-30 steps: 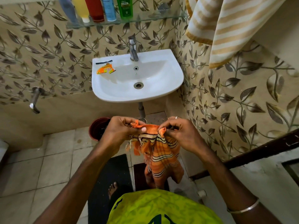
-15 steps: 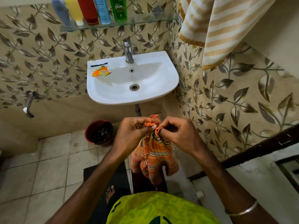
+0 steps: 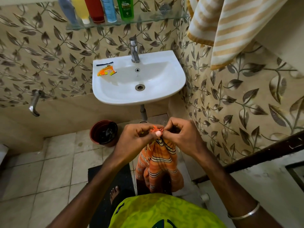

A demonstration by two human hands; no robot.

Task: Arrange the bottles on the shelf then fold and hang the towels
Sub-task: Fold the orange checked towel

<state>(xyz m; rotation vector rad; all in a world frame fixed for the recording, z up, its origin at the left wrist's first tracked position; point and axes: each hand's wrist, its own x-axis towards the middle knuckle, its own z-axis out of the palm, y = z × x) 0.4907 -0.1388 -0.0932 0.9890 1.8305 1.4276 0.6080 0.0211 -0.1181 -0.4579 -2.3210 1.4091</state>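
Glass shelf (image 3: 148, 20) with five upright bottles (image 3: 96, 9); sachet (image 3: 106, 72) on sink (image 3: 164, 94).

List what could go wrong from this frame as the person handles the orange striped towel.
1. Both hands, left hand and right hand, pinch only the bunched top corners of the orange striped cloth towel; a slipped grip could drop it onto the tiled floor.
2. The towel hangs crumpled, so the fold may come out uneven.
3. Its lower end dangles near the dark floor mat and could brush it.
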